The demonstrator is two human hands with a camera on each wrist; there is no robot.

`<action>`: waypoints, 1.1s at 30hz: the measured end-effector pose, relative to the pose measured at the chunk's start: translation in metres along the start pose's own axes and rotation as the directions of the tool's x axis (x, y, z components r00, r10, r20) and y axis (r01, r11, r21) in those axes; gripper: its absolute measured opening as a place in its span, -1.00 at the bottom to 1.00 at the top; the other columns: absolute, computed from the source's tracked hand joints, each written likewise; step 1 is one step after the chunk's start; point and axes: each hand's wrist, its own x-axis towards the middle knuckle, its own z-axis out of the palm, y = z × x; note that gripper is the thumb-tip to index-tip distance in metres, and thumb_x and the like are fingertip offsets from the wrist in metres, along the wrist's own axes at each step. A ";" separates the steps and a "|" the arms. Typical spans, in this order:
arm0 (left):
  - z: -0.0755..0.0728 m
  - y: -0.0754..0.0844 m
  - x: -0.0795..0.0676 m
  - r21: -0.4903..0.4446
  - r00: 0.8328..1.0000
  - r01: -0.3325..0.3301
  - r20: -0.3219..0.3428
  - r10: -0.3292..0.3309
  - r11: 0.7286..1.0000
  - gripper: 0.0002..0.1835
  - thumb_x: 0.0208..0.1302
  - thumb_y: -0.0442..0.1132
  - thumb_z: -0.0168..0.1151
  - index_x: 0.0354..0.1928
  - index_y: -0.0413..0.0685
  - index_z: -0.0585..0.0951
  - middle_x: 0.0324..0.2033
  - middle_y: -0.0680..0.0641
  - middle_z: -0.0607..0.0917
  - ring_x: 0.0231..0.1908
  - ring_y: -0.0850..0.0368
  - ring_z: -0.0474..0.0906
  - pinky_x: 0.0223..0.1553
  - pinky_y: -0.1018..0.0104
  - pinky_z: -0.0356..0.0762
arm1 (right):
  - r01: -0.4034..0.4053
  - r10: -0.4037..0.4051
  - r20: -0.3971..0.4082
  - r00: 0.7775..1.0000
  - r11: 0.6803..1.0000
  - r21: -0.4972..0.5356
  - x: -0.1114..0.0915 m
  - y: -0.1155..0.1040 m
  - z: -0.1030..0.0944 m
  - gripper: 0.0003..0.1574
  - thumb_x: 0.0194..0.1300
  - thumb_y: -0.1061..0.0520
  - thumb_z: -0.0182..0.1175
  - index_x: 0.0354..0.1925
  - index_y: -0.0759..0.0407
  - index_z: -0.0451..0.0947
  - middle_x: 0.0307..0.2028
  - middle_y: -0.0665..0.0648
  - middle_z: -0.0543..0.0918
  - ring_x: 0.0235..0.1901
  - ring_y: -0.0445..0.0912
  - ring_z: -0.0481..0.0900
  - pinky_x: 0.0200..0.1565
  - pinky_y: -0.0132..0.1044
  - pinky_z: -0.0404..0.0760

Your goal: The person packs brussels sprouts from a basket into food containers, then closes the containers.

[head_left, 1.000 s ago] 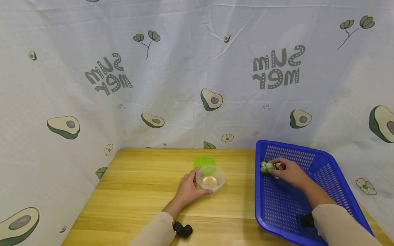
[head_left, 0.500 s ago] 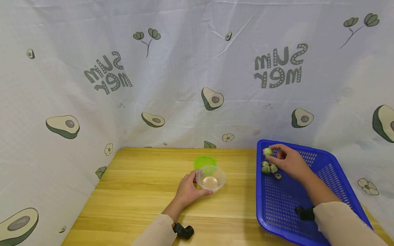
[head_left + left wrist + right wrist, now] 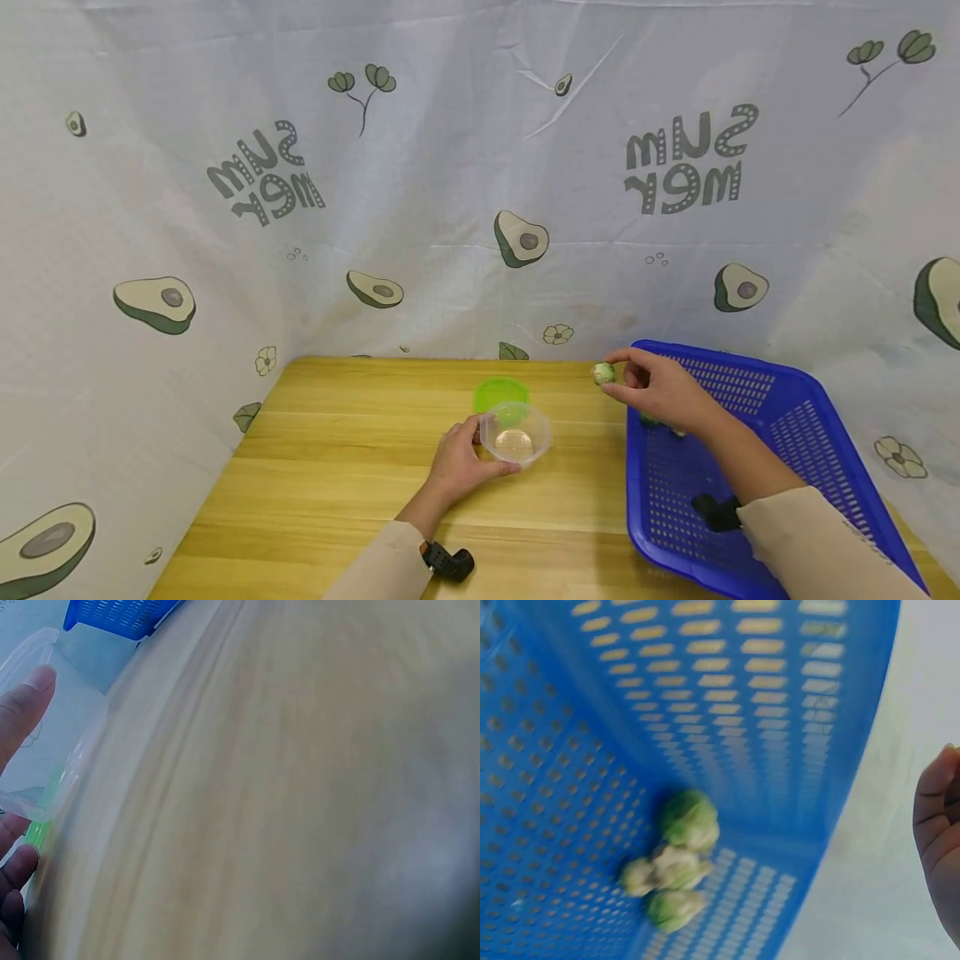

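My left hand (image 3: 459,463) grips the side of a clear plastic bowl (image 3: 516,435), thumb along its near rim and fingers on its left. Nothing shows inside the bowl. Beside the far-left rim of the blue basket (image 3: 636,500), my right hand (image 3: 663,392) pinches a Brussels sprout (image 3: 603,373) between thumb and fingertips, held up over the table. Several more Brussels sprouts (image 3: 676,866) lie clustered in a corner of the basket in the right wrist view; from the head they are mostly hidden by the right hand.
A bright green round lid (image 3: 495,390) lies just behind the bowl, partly seen through it. Wooden tabletop (image 3: 330,450) spreads to the left. A white cloth (image 3: 435,167) printed with avocados hangs behind and along the sides.
My right hand has picked a Brussels sprout from the basket, lifted it and carried it left past the basket's rim. My left hand keeps the bowl in the same place.
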 end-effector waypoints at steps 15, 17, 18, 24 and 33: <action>0.001 -0.001 0.000 0.012 1.000 -0.005 -0.002 0.005 1.000 0.03 -0.14 0.34 0.60 0.39 0.07 0.46 -0.03 0.03 0.65 -0.03 0.12 0.51 0.00 0.13 0.48 | 0.159 -0.145 0.213 0.966 0.986 -0.049 0.017 -0.038 0.028 -0.59 0.32 0.06 0.40 0.10 0.08 0.62 -0.52 -0.05 0.42 -0.56 -0.22 0.31 -0.46 -0.33 0.35; 0.001 -0.001 0.000 0.011 1.000 -0.008 -0.003 0.008 1.000 0.03 -0.13 0.35 0.60 0.39 0.07 0.46 -0.02 0.03 0.65 -0.03 0.12 0.51 -0.01 0.13 0.48 | 0.190 -0.171 0.240 0.956 0.980 -0.057 0.019 -0.040 0.034 -0.60 0.32 0.05 0.39 0.09 0.08 0.62 -0.54 -0.08 0.40 -0.57 -0.24 0.30 -0.45 -0.35 0.35; 0.001 -0.001 0.001 0.010 1.000 -0.010 -0.004 0.010 1.000 0.04 -0.13 0.35 0.60 0.39 0.06 0.46 -0.02 0.03 0.65 -0.03 0.12 0.51 -0.01 0.13 0.49 | 0.199 -0.179 0.252 0.951 0.978 -0.058 0.020 -0.039 0.037 -0.61 0.31 0.06 0.40 0.08 0.08 0.62 -0.55 -0.08 0.40 -0.58 -0.25 0.29 -0.45 -0.35 0.36; 0.002 -0.001 0.001 0.014 1.000 -0.010 -0.006 0.010 1.000 0.03 -0.13 0.37 0.58 0.38 0.05 0.46 -0.02 0.03 0.65 -0.04 0.12 0.51 -0.03 0.14 0.50 | 0.238 -0.195 0.296 0.935 0.964 -0.115 0.024 -0.037 0.054 -0.64 0.28 0.07 0.42 0.03 0.03 0.64 -0.59 -0.12 0.38 -0.60 -0.27 0.27 -0.45 -0.37 0.34; 0.000 0.000 0.000 0.022 1.000 -0.008 -0.005 0.008 1.000 0.03 -0.12 0.36 0.58 0.37 0.04 0.47 -0.02 0.03 0.65 -0.05 0.14 0.50 -0.03 0.18 0.48 | 0.243 -0.177 0.346 0.921 0.957 -0.159 0.025 -0.033 0.072 -0.63 0.27 0.08 0.43 0.04 0.00 0.64 -0.58 -0.15 0.38 -0.59 -0.29 0.26 -0.42 -0.38 0.33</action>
